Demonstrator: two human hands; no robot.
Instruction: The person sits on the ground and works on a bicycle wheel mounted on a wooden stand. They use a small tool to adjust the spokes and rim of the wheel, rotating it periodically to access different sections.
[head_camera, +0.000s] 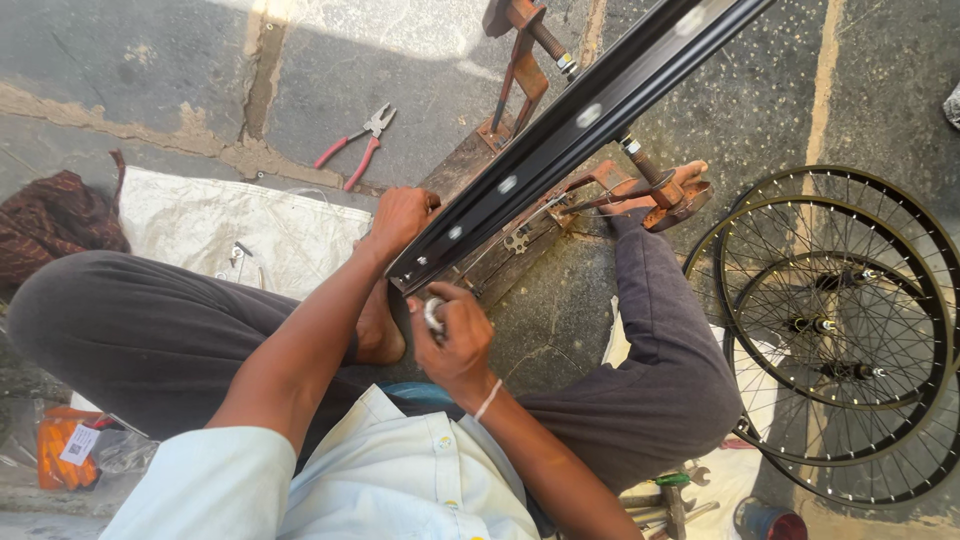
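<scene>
Gripping the long black metal wheel rim (580, 125) near its lower end, our left hand (400, 218) closed its fingers on the rim's edge; just below it, our right hand (455, 335) clasped a small silvery tool (433, 314).

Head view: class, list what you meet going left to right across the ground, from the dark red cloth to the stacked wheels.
Dark red cloth → white sack → red-handled pliers → left hand → black wheel rim → stacked spoked wheels.

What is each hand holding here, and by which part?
The left hand grips the black wheel rim by its outer edge near the lower end. The right hand pinches a small silver tool against the rim; its grip point is hidden.
</scene>
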